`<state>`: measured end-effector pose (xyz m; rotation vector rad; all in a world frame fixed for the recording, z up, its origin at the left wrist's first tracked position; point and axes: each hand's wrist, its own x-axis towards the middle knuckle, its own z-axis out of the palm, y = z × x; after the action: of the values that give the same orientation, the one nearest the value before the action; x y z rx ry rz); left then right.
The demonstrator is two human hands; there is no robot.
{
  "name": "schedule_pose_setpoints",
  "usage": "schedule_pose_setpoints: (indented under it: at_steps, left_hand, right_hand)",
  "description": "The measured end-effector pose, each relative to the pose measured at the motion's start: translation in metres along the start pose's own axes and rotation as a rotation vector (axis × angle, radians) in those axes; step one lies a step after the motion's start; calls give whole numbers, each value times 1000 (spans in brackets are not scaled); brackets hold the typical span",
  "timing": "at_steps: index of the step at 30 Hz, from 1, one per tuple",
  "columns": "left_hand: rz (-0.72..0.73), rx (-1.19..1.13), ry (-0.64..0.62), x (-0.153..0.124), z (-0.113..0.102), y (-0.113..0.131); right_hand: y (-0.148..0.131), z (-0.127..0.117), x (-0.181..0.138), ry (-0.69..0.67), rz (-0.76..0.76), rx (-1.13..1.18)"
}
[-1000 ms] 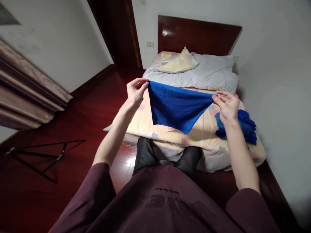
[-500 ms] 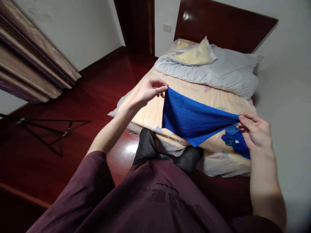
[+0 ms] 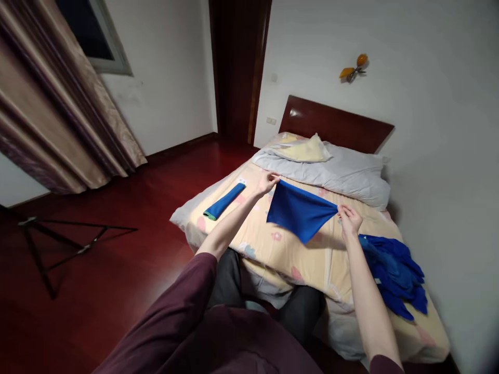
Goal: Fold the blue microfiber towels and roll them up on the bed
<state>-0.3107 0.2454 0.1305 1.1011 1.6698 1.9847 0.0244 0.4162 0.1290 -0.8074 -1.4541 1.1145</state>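
A blue cloth hangs stretched between my hands above the bed, its lower point drooping toward the sheet. My left hand pinches its upper left corner. The right corner is gripped by my right hand, thumb and fingers closed on it. Left of my left forearm lies a folded blue cloth with a green edge, flat on the bed. A loose heap of blue cloths rests beyond my right forearm, partly hidden by it.
The bed has a cream patterned sheet. A grey quilt and a yellow pillow lie near the dark headboard. At left, a black tripod stands on the red floor, near a curtain.
Both hands have reached forward over the bed with the cloth still held between them. My view has tilted up, bringing the folded cloth and more of the heap into sight.
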Motion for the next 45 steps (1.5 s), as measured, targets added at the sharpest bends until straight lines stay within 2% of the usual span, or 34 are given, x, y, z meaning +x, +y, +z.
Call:
schedule_pose_setpoints:
  at_steps: [2, 4, 7, 10, 12, 13, 16, 18, 22, 25, 34, 37, 41, 45]
  left_hand:
    - [117, 24, 18, -5, -1, -3]
    - [190, 73, 21, -22, -6, -18]
    - [141, 135, 30, -73, -15, -62]
    - [-121, 128, 48, -142, -20, -116]
    - [-406, 77, 70, -185, -20, -149]
    - [-538, 55, 72, -202, -20, -163]
    - [-628, 62, 68, -232, -20, -195]
    - [-631, 65, 81, -235, -20, -207]
    - [-645, 68, 105, -227, -17, -223]
    - [-650, 68, 61, -225, -17, -230]
    - [-633, 41, -101, -254, -50, -238]
    - [-645, 46, -74, -255, -45, -242]
    - [-636, 44, 12, -247, -33, -245]
    - [-625, 3, 28, -251, -39, -242]
  right_hand:
    - [13, -9, -5, 18, -77, -24]
    - [37, -20, -19, 11, -104, -85]
    - [87, -31, -59, -48, -41, -183]
    - [141, -33, -116, -117, 171, -249]
    - [170, -31, -154, -153, 361, -286]
    - [182, -31, -170, -160, 409, -294]
    - [208, -33, -205, -145, 479, -280]
    - [218, -36, -214, -117, 506, -262]
    - [231, -40, -210, -71, 544, -245]
    - [234, -43, -207, -70, 570, -240]
    - [242, -78, -222, -166, 656, -193]
    - [245, -79, -224, -163, 656, -157]
    - [243, -73, -219, -78, 649, -132]
    - [238, -77, -215, -57, 635, -124]
